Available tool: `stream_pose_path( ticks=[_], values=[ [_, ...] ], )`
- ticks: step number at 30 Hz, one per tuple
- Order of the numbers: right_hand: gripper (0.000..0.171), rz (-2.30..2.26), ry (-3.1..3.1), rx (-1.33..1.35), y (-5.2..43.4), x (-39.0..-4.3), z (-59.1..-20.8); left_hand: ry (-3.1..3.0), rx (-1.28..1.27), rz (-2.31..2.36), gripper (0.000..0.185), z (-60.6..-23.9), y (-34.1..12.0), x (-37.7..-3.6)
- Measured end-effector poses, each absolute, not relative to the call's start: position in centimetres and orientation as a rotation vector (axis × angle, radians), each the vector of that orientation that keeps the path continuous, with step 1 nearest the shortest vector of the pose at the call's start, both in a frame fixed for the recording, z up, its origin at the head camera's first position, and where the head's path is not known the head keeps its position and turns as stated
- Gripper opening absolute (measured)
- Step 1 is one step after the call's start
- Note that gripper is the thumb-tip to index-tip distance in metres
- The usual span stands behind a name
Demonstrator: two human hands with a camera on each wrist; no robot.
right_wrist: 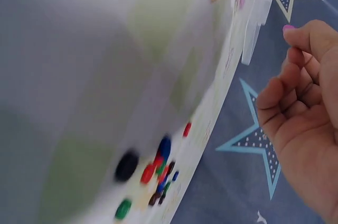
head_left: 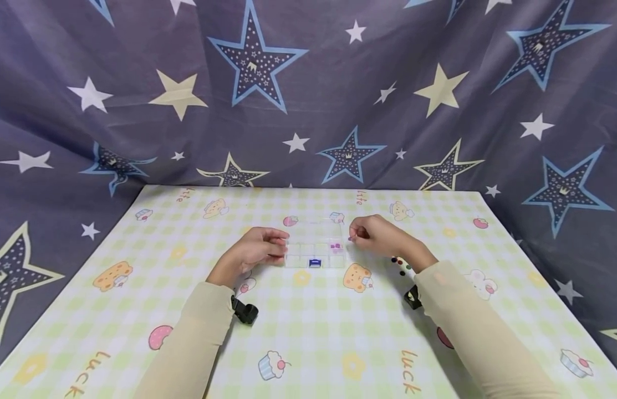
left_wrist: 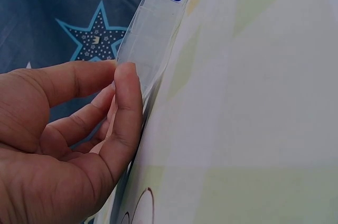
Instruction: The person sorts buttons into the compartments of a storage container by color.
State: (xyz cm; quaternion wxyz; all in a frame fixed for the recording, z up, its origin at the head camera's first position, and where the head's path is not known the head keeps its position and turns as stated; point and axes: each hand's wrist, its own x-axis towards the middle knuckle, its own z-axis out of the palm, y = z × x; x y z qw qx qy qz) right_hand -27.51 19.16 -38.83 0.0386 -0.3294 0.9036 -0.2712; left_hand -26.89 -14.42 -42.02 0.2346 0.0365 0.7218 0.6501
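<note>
A clear plastic compartment box (head_left: 307, 250) lies on the table with its lid (head_left: 315, 228) raised at the back and a blue latch (head_left: 315, 263) at the front. Small purple pieces (head_left: 335, 246) sit in a right-hand compartment. My left hand (head_left: 260, 247) holds the box's left end; the left wrist view has thumb and index finger at its edge. Just beyond the right end, my right hand (head_left: 375, 234) pinches a small pink bead-like piece (right_wrist: 288, 27) at the fingertips, mostly hidden by them.
Loose coloured pieces (right_wrist: 148, 174), red, green, blue and dark, lie on the table under the right wrist. A checked, printed cloth (head_left: 308, 343) covers the table. Behind it hangs a dark star-patterned curtain (head_left: 308, 83).
</note>
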Motion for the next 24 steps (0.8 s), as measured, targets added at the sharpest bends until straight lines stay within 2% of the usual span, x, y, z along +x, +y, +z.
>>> stream_pose_path(
  ticks=[12, 24],
  values=[
    [0.01, -0.864, 2.756, -1.006, 16.7, -28.0, -39.5, 1.978, 0.103, 1.778, 0.046, -41.9, -14.3, -26.7],
    [0.006, -0.828, 2.818, -0.921, 17.9, -27.5, -39.3, 1.978, 0.101, 1.779, 0.045, -41.9, -14.3, -26.7]
  ],
)
